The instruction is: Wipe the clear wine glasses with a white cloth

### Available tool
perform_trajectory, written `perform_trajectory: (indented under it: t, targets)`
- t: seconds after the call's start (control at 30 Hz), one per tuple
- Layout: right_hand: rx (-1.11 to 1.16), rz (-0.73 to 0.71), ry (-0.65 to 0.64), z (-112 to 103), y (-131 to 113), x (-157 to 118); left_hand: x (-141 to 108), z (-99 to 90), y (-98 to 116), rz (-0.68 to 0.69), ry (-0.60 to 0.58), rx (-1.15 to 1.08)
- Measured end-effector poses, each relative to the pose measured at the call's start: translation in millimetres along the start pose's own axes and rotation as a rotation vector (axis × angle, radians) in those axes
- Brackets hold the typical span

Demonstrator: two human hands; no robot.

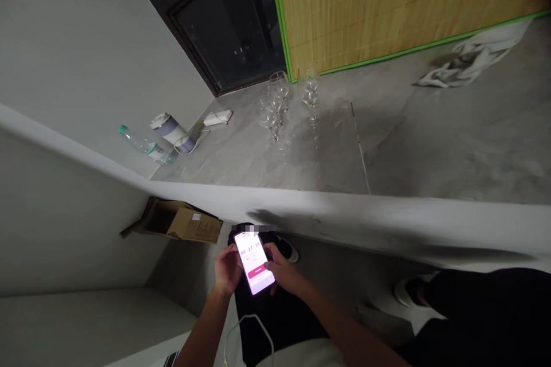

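Observation:
A lit phone (pixel 255 266) showing a timer and a red button is held upright over my lap, tilted slightly. My left hand (pixel 228 269) grips its left edge. My right hand (pixel 282 269) holds the right edge, with the thumb on the screen near the red button. Beyond, on the grey stone ledge (pixel 327 166), stand several clear stemmed glasses (pixel 274 104) close together, and one or more glasses (pixel 312 94) a little to their right. A pale cable (pixel 249 316) loops below the phone.
On the ledge's left are a plastic bottle (pixel 148 148), a tumbler (pixel 174 131) and a white device (pixel 217 118) with a cord. A grey-white cloth (pixel 473 60) lies at the right. Below the ledge sit an open cardboard box (pixel 196 225) and another person's shoe (pixel 407 292).

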State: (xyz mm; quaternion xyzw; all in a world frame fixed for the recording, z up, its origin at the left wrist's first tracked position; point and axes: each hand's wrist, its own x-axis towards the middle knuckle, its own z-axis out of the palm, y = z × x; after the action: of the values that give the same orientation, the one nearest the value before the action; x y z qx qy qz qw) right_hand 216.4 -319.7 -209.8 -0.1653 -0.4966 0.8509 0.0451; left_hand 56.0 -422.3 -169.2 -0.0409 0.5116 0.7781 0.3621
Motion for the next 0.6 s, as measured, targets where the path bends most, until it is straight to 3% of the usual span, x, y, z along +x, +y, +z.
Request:
perform_trajectory:
  t: [0.6]
  targets:
    - [0.005,-0.019,-0.023,-0.5,1.9,2.0,-2.9,5.8,3.7,-0.030,0.022,0.083]
